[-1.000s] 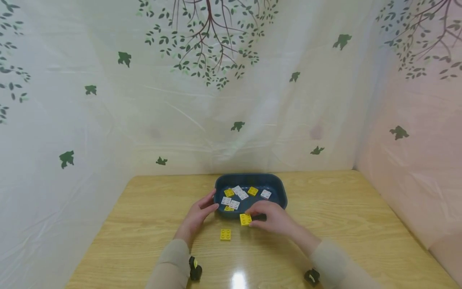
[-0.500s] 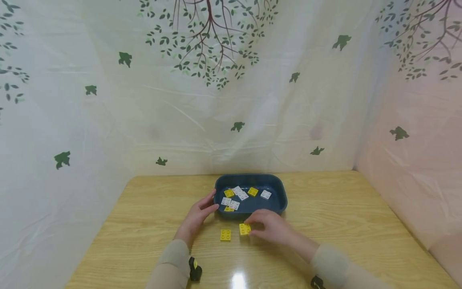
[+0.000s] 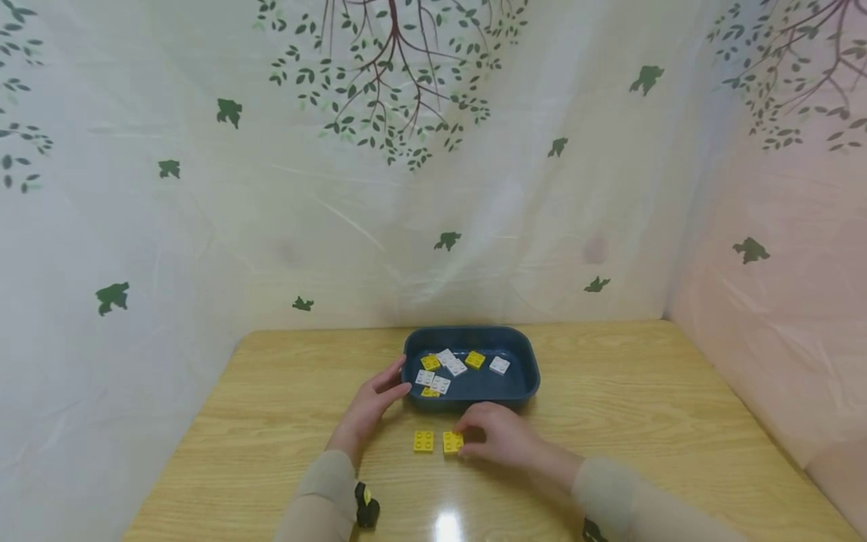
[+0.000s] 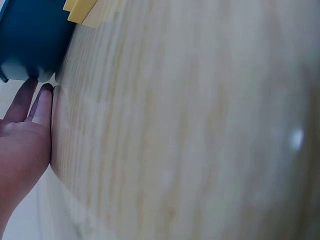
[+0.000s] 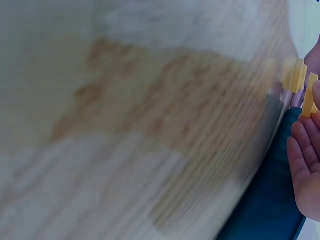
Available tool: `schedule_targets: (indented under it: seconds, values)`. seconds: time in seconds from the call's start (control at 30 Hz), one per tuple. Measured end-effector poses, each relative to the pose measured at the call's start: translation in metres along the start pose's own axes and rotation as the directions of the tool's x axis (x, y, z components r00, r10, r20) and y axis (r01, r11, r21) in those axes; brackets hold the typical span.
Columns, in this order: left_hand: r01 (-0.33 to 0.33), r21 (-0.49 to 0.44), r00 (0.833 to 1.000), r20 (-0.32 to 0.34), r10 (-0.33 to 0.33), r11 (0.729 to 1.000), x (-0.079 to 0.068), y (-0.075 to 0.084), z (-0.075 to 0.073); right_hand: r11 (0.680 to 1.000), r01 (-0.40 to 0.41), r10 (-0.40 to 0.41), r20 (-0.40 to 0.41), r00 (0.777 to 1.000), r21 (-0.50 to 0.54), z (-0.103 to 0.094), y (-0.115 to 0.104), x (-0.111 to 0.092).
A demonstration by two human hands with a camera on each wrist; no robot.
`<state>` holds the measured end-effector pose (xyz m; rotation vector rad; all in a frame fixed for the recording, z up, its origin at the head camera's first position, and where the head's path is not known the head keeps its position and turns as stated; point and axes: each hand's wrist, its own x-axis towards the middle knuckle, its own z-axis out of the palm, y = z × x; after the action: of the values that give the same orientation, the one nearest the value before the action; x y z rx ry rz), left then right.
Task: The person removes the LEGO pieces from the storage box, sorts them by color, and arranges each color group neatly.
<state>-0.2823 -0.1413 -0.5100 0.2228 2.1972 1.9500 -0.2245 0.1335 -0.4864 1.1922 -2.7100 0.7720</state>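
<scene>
Just left of the right grip point(image 3: 500, 436), which pinches one yellow brick point(image 3: 451, 443), lies a second brick point(image 3: 423, 442); beyond, a blue tray point(image 3: 504, 390) touched by the left grip point(image 3: 371, 400), fingers straight.

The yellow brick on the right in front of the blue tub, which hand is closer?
Right: the right hand pinches that yellow brick; the left hand is farther left, touching the blue tub.

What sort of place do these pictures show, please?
Perhaps a tabletop work booth: tree-patterned sheeting walls off the back and both sides of a wooden table, which holds a dark blue tray with toy-like bricks.
</scene>
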Motion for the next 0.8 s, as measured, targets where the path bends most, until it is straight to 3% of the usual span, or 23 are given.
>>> schedule_targets:
  seconds: [0.17,0.5,0.8]
  values:
    - [-0.003,-0.008,1.0,0.003,0.003,1.0,0.0,0.001,0.0,1.0,-0.002,0.002,-0.004,1.0,-0.011,0.002,-0.002,0.003]
    - [0.004,-0.015,1.0,0.0,-0.004,1.0,-0.001,0.002,0.001,0.995,-0.1,0.101,0.045,0.994,-0.022,0.007,-0.001,0.006]
    - [-0.002,-0.03,1.0,0.005,0.002,1.0,-0.001,0.003,0.0,0.994,-0.099,0.101,0.047,0.994,-0.052,0.011,-0.001,0.008]
